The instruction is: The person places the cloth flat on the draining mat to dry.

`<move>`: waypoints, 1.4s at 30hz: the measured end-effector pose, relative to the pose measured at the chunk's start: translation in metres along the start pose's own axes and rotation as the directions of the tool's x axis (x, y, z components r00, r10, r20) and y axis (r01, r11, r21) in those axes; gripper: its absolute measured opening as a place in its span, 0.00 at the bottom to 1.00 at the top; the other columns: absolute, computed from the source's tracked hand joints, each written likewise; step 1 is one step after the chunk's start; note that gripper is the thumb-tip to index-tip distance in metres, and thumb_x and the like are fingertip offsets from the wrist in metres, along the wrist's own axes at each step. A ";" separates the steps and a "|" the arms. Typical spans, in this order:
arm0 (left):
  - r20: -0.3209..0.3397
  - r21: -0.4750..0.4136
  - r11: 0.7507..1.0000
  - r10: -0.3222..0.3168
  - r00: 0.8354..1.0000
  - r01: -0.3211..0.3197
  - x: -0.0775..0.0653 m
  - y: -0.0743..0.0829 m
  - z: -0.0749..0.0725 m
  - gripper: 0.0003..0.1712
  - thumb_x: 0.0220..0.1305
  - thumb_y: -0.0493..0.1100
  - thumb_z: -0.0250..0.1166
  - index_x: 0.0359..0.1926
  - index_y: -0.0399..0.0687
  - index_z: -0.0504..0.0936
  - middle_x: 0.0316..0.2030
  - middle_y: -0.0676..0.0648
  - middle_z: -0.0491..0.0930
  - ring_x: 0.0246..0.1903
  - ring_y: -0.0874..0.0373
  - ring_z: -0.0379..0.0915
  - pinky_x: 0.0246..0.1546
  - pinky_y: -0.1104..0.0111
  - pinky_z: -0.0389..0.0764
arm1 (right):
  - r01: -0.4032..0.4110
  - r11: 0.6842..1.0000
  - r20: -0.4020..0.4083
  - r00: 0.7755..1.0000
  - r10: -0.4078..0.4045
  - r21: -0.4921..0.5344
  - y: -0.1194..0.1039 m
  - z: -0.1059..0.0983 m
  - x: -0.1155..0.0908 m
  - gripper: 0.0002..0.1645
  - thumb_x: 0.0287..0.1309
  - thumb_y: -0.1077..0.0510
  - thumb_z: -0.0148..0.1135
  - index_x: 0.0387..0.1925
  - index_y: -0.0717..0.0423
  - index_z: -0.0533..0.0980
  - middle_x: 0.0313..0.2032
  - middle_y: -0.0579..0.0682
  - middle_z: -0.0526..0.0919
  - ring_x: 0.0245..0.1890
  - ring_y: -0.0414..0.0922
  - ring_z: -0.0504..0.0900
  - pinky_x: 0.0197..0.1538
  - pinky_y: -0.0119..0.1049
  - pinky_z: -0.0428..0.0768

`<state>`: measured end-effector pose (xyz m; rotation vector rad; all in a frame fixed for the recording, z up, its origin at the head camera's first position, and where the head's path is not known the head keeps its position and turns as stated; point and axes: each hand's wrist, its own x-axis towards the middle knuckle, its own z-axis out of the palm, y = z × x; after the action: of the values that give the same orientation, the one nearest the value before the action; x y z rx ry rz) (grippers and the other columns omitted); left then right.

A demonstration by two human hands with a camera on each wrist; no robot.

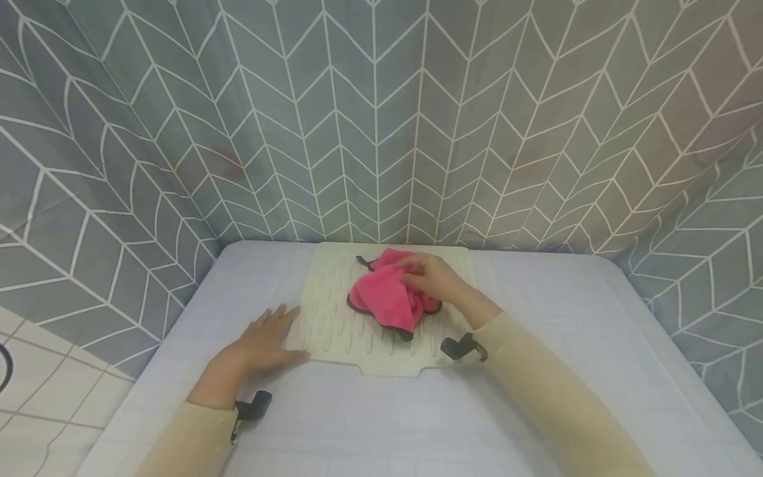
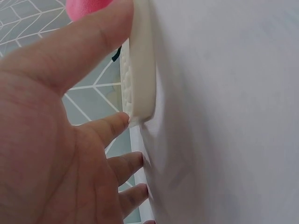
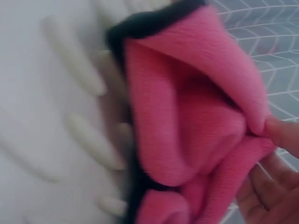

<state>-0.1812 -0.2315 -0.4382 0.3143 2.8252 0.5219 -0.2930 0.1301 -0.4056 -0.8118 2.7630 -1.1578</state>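
Pale cream it is, a long, plain left sleeve point(image 1: 189, 440) and a right sleeve point(image 1: 554, 391) to match! Angular and black, there's the left wrist camera point(image 1: 256, 406), and the right wrist camera point(image 1: 456, 347) is just as dark!

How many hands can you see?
2. The left hand is at the near-left corner of the cream ridged board; the right hand pinches the dark-edged pink cloth. Neither hand is fully hidden.

Left hand point(image 2: 56, 133) spread, touching pale board point(image 2: 143, 74); pink cloth point(image 2: 86, 6) beyond.
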 end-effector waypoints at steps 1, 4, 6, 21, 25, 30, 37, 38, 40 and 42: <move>-0.001 -0.004 1.000 0.000 1.000 0.000 0.000 0.001 0.000 0.61 0.55 0.68 0.69 0.76 0.35 0.55 0.73 0.24 0.49 0.71 0.21 0.40 0.68 0.31 0.44 | 0.004 1.000 0.011 1.000 -0.004 0.005 -0.001 -0.003 0.000 0.17 0.64 0.57 0.67 0.54 0.52 0.82 0.44 0.49 0.86 0.35 0.42 0.83 0.49 0.44 0.81; -0.006 -0.005 1.000 0.001 1.000 -0.001 -0.001 0.001 -0.001 0.61 0.55 0.68 0.69 0.75 0.34 0.55 0.73 0.23 0.49 0.71 0.21 0.40 0.68 0.31 0.44 | 0.026 1.000 0.039 0.999 -0.027 0.003 -0.006 -0.010 -0.001 0.18 0.65 0.58 0.66 0.56 0.52 0.82 0.47 0.50 0.85 0.40 0.44 0.84 0.51 0.45 0.81; -0.010 0.002 1.000 0.008 1.000 -0.008 -0.001 0.000 0.000 0.61 0.55 0.68 0.69 0.75 0.34 0.56 0.73 0.23 0.49 0.70 0.21 0.41 0.67 0.31 0.45 | 0.044 0.999 0.051 0.998 -0.044 0.003 -0.009 -0.015 -0.002 0.19 0.66 0.58 0.65 0.57 0.52 0.81 0.50 0.50 0.85 0.44 0.47 0.84 0.53 0.47 0.81; 0.009 -0.008 1.000 -0.001 1.000 0.001 0.003 0.001 -0.002 0.59 0.57 0.68 0.68 0.76 0.36 0.56 0.74 0.25 0.48 0.73 0.25 0.40 0.70 0.35 0.49 | 0.034 0.999 0.005 0.999 -0.034 -0.026 -0.004 -0.045 -0.019 0.20 0.68 0.59 0.62 0.60 0.58 0.78 0.54 0.60 0.82 0.52 0.55 0.82 0.55 0.52 0.81; 0.000 -0.034 0.999 0.027 1.000 -0.027 0.007 0.006 -0.008 0.55 0.61 0.66 0.66 0.77 0.39 0.55 0.75 0.27 0.48 0.73 0.27 0.39 0.70 0.36 0.48 | 0.040 0.999 -0.011 0.999 -0.040 -0.029 0.000 -0.051 -0.024 0.21 0.67 0.60 0.62 0.59 0.60 0.78 0.53 0.60 0.83 0.51 0.57 0.83 0.55 0.54 0.80; -0.028 -0.074 0.996 0.050 0.998 -0.052 0.017 0.011 -0.010 0.53 0.63 0.65 0.65 0.78 0.43 0.54 0.75 0.30 0.50 0.74 0.32 0.42 0.71 0.38 0.50 | 0.022 0.999 -0.022 0.999 -0.023 -0.039 0.006 -0.056 -0.029 0.21 0.68 0.59 0.61 0.61 0.60 0.77 0.53 0.58 0.84 0.52 0.57 0.83 0.55 0.55 0.80; -0.073 -0.134 0.982 0.123 0.990 -0.132 0.034 0.023 -0.006 0.51 0.66 0.63 0.63 0.79 0.49 0.50 0.76 0.37 0.53 0.75 0.37 0.45 0.72 0.41 0.52 | -0.021 0.999 -0.036 0.999 0.020 -0.033 0.013 -0.058 -0.036 0.21 0.69 0.57 0.61 0.61 0.57 0.77 0.53 0.58 0.83 0.52 0.56 0.83 0.54 0.55 0.80; -0.077 -0.141 0.980 0.133 0.988 -0.143 0.036 0.026 -0.006 0.51 0.67 0.63 0.63 0.79 0.49 0.50 0.76 0.38 0.53 0.75 0.38 0.46 0.72 0.42 0.52 | -0.028 0.999 -0.037 0.999 0.027 -0.029 0.014 -0.057 -0.037 0.21 0.69 0.57 0.61 0.61 0.57 0.77 0.53 0.58 0.83 0.52 0.56 0.83 0.54 0.55 0.80; -0.079 -0.157 0.975 0.145 0.986 -0.156 0.039 0.031 -0.005 0.50 0.67 0.62 0.63 0.80 0.50 0.49 0.76 0.39 0.53 0.75 0.39 0.46 0.72 0.43 0.52 | -0.037 0.999 -0.036 0.999 0.036 -0.016 0.016 -0.056 -0.039 0.21 0.69 0.57 0.61 0.61 0.57 0.77 0.54 0.58 0.83 0.53 0.56 0.82 0.55 0.55 0.80; -0.078 -0.182 0.968 0.159 0.984 -0.170 0.042 0.036 -0.004 0.50 0.68 0.62 0.63 0.80 0.52 0.48 0.77 0.40 0.53 0.75 0.40 0.46 0.72 0.43 0.52 | -0.038 0.999 -0.032 0.999 0.038 -0.004 0.018 -0.053 -0.040 0.21 0.69 0.57 0.61 0.61 0.59 0.77 0.54 0.58 0.83 0.53 0.56 0.82 0.55 0.54 0.80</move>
<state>-0.2160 -0.1896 -0.4293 0.5056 2.7956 0.8414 -0.2787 0.1948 -0.3861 -0.7441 2.7947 -1.1683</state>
